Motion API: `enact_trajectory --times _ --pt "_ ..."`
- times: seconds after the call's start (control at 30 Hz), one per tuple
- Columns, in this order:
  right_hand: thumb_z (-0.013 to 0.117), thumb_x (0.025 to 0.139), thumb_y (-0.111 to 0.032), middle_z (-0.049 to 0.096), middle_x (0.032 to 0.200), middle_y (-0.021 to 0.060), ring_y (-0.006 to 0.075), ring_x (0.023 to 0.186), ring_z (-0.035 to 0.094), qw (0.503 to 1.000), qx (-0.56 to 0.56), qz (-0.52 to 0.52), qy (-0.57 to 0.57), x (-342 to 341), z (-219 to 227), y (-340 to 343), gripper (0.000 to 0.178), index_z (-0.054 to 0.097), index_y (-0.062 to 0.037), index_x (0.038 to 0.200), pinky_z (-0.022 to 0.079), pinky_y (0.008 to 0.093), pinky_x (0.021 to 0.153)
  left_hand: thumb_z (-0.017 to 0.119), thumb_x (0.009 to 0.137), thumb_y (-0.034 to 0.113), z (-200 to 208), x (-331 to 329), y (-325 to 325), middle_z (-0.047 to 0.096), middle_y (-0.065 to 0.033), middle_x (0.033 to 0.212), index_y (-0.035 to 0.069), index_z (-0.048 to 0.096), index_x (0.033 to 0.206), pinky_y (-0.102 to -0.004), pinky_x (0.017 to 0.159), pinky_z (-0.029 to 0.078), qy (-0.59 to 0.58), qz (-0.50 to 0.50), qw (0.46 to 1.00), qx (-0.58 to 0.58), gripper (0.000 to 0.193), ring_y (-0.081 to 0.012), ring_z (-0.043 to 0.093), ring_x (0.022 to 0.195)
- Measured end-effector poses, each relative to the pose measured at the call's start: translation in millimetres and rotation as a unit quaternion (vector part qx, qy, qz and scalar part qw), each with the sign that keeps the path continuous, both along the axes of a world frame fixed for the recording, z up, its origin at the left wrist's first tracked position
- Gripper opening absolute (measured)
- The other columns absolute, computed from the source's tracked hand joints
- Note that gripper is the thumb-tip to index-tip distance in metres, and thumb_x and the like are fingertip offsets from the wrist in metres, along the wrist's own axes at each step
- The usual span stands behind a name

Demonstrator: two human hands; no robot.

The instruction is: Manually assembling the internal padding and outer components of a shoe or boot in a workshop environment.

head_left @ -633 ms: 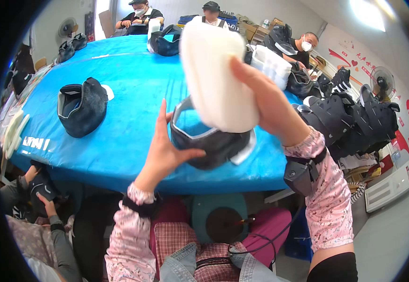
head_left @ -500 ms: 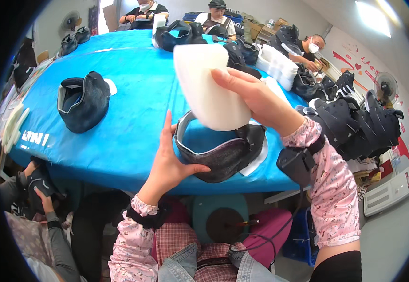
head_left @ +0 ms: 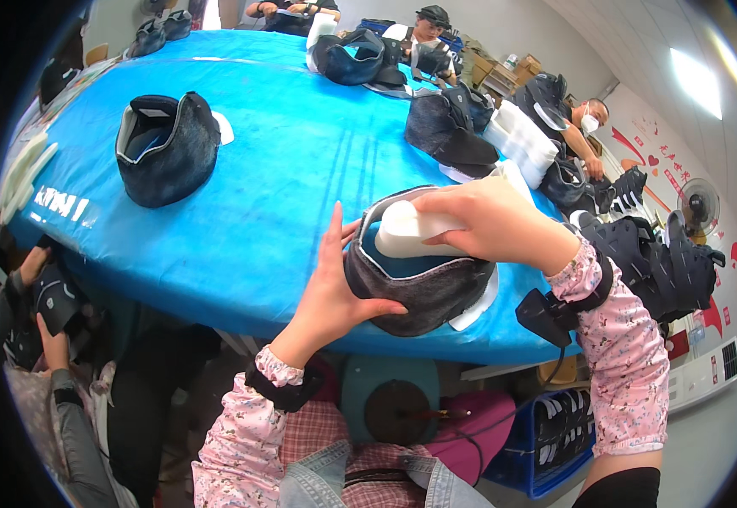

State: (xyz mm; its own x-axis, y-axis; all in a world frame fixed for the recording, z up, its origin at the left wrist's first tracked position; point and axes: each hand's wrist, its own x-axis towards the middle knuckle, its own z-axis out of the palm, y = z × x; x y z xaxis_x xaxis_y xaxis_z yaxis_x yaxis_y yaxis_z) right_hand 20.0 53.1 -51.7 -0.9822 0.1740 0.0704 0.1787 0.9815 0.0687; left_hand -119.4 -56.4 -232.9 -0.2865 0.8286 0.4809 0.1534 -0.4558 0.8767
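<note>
A black, fuzzy-sided shell like an upturned cap [head_left: 423,303] stands near the table's front edge, mouth up, blue lining showing. A white flap [head_left: 477,306] sticks out low on its right. My left hand [head_left: 326,286] cups its left side, thumb on the near wall, index finger pointing up past the rim. My right hand [head_left: 491,218] is closed on a smooth white insert [head_left: 407,232], pinched between thumb and fingers. This insert is partly down inside the shell's mouth; its lower end is hidden. A cable-linked black device hangs at my right wrist.
A similar black shell [head_left: 168,161] stands on the blue-covered table [head_left: 258,190] at left. More shells, a stack of white pieces [head_left: 523,140] and piled black items [head_left: 652,262] line the right side. A blue basket [head_left: 521,453] sits below. Several people work around the table.
My right hand has brought the white insert down from above the shell into its mouth. My left hand still cups the shell's left side. The whole view has shifted slightly.
</note>
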Motion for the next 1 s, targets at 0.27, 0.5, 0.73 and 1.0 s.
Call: enact_trajectory --times 0.27,0.5,0.73,1.0 --pt "0.066 0.071 -0.012 0.067 0.09 0.0106 0.0297 0.081 0.064 0.997 0.013 -0.004 -0.074 -15 -4 -6 0.03 0.065 -0.0109 0.101 0.05 0.0378 0.071 0.091 0.05 0.033 2 -3 -2 0.036 -0.0199 0.137 0.0 0.0 0.145 -0.0417 0.105 0.033 0.054 0.033 0.998 0.005 0.136 -0.0341 0.037 0.127" --pt "0.066 0.072 -0.014 0.067 0.087 0.0123 0.0311 0.081 0.064 0.999 -0.02 0.035 -0.031 -18 -8 -6 0.024 0.066 -0.0099 0.096 0.05 0.039 0.07 0.091 0.051 0.033 4 -3 -3 0.039 -0.0189 0.136 -0.002 0.002 0.145 -0.0409 0.105 0.033 0.064 0.038 0.997 0.008 0.133 -0.0341 0.038 0.126" --pt "0.066 0.068 -0.008 0.067 0.089 0.0111 0.0299 0.08 0.064 0.998 -0.004 0.043 -0.041 -15 -7 0 0.028 0.065 -0.0065 0.096 0.051 0.0353 0.07 0.091 0.051 0.034 0 0 0 0.038 -0.0188 0.135 -0.001 0.002 0.145 -0.0407 0.104 0.035 0.07 0.048 0.996 0.018 0.134 -0.0349 0.039 0.125" --pt "0.065 0.073 -0.013 0.066 0.088 0.0102 0.0314 0.081 0.063 0.997 -0.024 0.031 -0.064 -16 -4 -1 0.024 0.064 -0.009 0.096 0.05 0.0381 0.071 0.089 0.052 0.038 -2 -2 -2 0.038 -0.0197 0.133 0.001 0.002 0.146 -0.0415 0.101 0.038 0.084 0.056 0.995 0.007 0.133 -0.0368 0.042 0.122"
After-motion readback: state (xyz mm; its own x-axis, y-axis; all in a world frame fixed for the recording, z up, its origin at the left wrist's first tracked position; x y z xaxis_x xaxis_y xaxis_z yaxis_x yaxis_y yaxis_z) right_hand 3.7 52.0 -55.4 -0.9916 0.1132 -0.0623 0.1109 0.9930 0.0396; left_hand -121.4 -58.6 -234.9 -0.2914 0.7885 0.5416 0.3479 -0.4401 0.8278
